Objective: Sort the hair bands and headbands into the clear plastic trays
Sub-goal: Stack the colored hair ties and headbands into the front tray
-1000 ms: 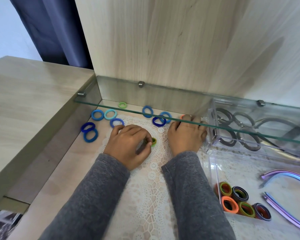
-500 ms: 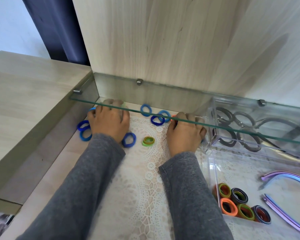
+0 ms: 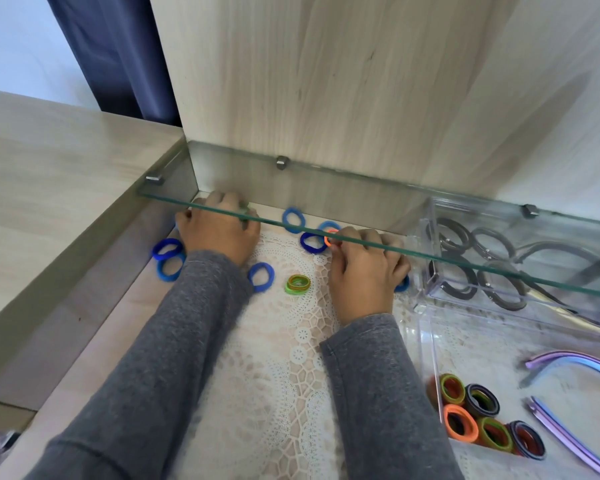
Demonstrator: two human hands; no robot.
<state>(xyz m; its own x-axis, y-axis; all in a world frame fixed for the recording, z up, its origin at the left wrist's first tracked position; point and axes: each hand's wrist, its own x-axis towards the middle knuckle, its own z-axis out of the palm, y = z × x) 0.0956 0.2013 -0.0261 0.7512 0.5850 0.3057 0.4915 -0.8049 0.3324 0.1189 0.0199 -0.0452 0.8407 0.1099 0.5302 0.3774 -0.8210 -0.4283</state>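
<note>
Behind everything, at twelve o'clock, a pale wood back panel point(image 3: 326, 98) rises from the worktop point(image 3: 132, 313). A glass shelf point(image 3: 343, 202) juts from it on metal pegs and covers the far strip of the worktop. A white lace mat point(image 3: 274, 375) runs up the middle from six o'clock.

At three o'clock the far clear tray point(image 3: 421, 237) sits under the shelf and holds grey headbands point(image 3: 492, 282). At five o'clock the near clear tray point(image 3: 430, 358) holds lilac headbands point(image 3: 575, 362) and, in its near left corner, a cluster of sorted hair bands point(image 3: 478, 420) in orange, green and dark colours.

Two grey sleeves point(image 3: 174, 341) reach in from six o'clock. The left hand point(image 3: 219, 233), at eleven o'clock, lies knuckles up under the shelf edge with its fingers bent down by the back wall. A sliver of green shows at their tips, but I cannot tell whether they grip it. The right hand point(image 3: 364, 271), at one o'clock just beside the far tray, pinches an orange hair band point(image 3: 330, 237) between thumb and forefinger, with its other fingers curled.

Loose blue hair bands point(image 3: 168, 249) lie around both hands. Two are touching at nine o'clock of the left hand, one is by the left wrist, and three are at twelve o'clock between the hands. A green hair band stack point(image 3: 298, 285) rests on the mat between the wrists.
</note>
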